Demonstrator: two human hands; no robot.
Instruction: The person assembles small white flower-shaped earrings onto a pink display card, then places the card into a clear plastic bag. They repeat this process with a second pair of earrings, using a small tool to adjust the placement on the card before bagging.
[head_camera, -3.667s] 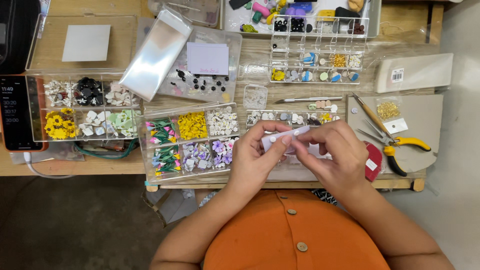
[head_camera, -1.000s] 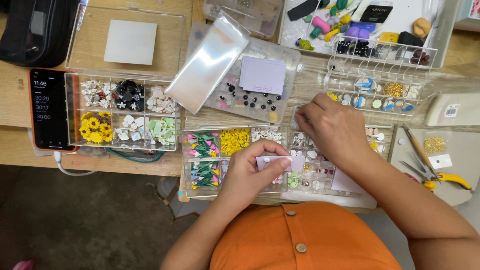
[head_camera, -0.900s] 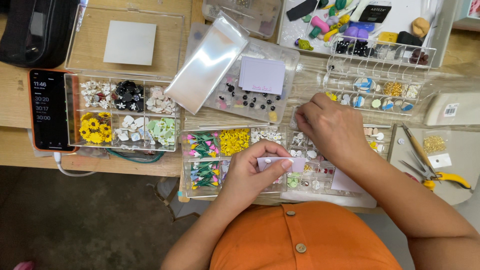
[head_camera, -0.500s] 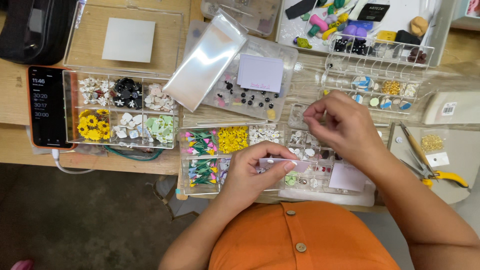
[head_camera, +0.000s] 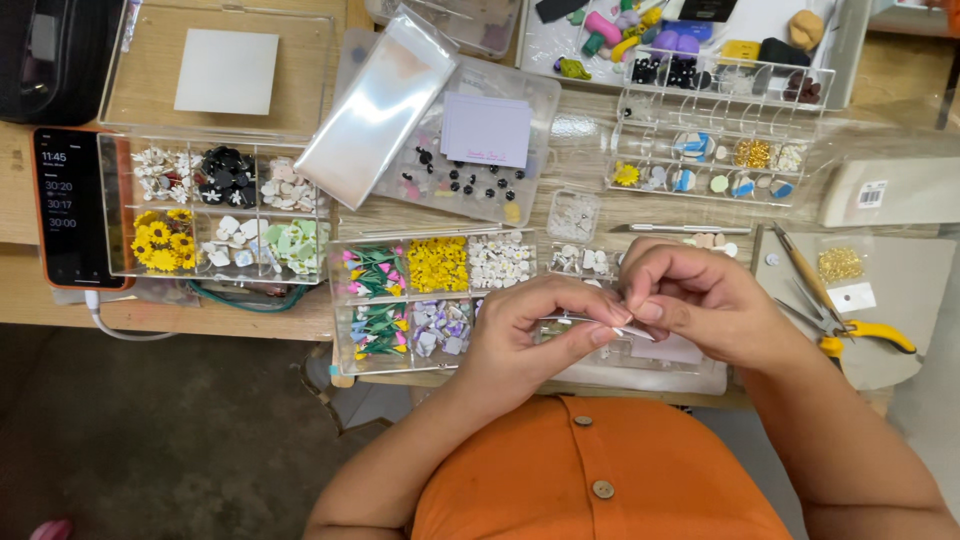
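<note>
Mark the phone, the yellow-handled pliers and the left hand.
phone (head_camera: 72, 215), head view, middle of its dark screen.
yellow-handled pliers (head_camera: 880, 335), head view, on the yellow grip.
left hand (head_camera: 530, 335), head view, back of the hand.

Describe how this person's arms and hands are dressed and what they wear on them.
Both forearms are bare, with no sleeve reaching them. The left hand and right hand wear no gloves, and no rings, watch or bracelets show. The garment is an orange shirt with small round buttons down the front.

Small pale card (head_camera: 600, 325), edge-on, level, pinched between fingers
</note>
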